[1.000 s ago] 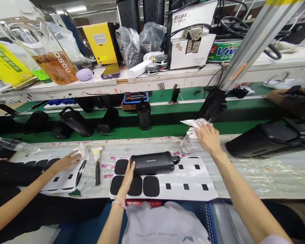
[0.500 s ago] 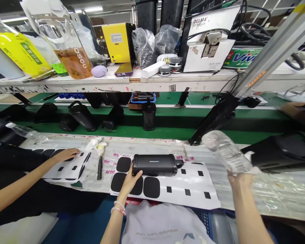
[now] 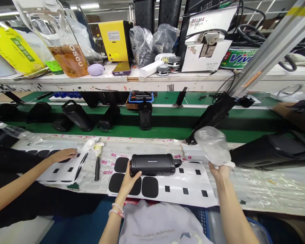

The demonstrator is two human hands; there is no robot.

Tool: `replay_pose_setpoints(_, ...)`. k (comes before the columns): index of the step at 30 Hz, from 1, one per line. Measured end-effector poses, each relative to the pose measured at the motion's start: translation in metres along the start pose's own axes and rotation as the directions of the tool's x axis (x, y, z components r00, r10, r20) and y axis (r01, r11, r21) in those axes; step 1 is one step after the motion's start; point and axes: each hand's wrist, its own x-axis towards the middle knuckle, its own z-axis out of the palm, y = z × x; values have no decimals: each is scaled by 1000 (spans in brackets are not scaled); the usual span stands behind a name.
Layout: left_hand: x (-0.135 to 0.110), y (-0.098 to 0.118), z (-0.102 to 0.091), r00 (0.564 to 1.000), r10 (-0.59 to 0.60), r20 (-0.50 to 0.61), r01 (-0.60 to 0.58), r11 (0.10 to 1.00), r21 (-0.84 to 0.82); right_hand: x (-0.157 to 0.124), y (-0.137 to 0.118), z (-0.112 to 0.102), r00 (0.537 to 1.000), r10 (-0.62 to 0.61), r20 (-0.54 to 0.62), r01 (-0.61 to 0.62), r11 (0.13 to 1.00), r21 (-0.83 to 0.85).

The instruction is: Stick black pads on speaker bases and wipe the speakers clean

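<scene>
Across our film-covered counter [image 3: 266, 189], left hand [image 3: 127, 180] clasps a black cylindrical speaker [image 3: 152, 166]; right hand [image 3: 220, 171] grips a clear plastic bottle [image 3: 211, 142], apparently for tipping; next needs steadiness.

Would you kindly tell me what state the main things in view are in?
Speaker: lying sideways, held by left hand
Clear container: tilted, held by right hand
Sheet: laid flat
Brush: lying down
Water bottle: capped, on its side
Jug: partly filled
Phone: lying flat

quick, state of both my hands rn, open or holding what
Left hand: closed on the left end of the black MERKURY device.
Right hand: closed, holding a clear plastic bottle.
</scene>
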Motion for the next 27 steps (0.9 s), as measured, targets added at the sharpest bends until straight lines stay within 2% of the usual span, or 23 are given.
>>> replay_pose_setpoints(3,-1,7,6,1000,3,-25,-3,1000,24,8,-28,3,983,-94,-156,48,960,-277)
replay_pose_setpoints(5,-1,13,10,999,0,-47,2,998,57,8,-48,6,967,-208,-149,121,885,-449)
replay_pose_setpoints(7,0,19,14,997,6,-72,0,997,80,8,-69,10,951,-308,-22,240,781,-576)
replay_pose_setpoints(10,-2,24,18,993,37,-110,-26,995,98,9,-98,22,902,-377,209,415,632,-654)
replay_pose_setpoints(13,-4,28,20,988,60,-142,-44,992,117,-3,-119,46,852,-445,278,500,531,-684)
replay_pose_setpoints(15,-5,29,19,985,67,-158,-46,990,135,-33,-123,76,803,-481,352,577,481,-660)
replay_pose_setpoints(17,-5,30,18,983,70,-171,-42,986,161,-85,-114,112,709,-467,528,704,435,-561)
replay_pose_setpoints(18,-4,30,18,982,66,-179,-33,984,178,-116,-105,131,634,-444,633,772,416,-481)
replay_pose_setpoints(20,-2,30,16,981,43,-188,-1,976,216,-178,-80,160,443,-381,811,871,395,-291)
replay_pose_setpoints(22,0,30,15,981,12,-192,39,964,261,-222,-56,176,287,-322,902,909,390,-150)
replay_pose_setpoints(24,0,30,13,982,-2,-186,60,951,303,-240,-37,180,152,-266,952,917,398,-36)
replay_pose_setpoints(25,1,31,13,983,0,-184,60,946,319,-241,-31,181,109,-241,964,914,407,-2)
replay_pose_setpoints(26,1,31,12,983,3,-183,59,941,333,-238,-27,181,87,-219,972,909,417,12)
replay_pose_setpoints(27,1,32,11,984,5,-180,58,937,345,-235,-25,182,89,-200,976,904,428,5)
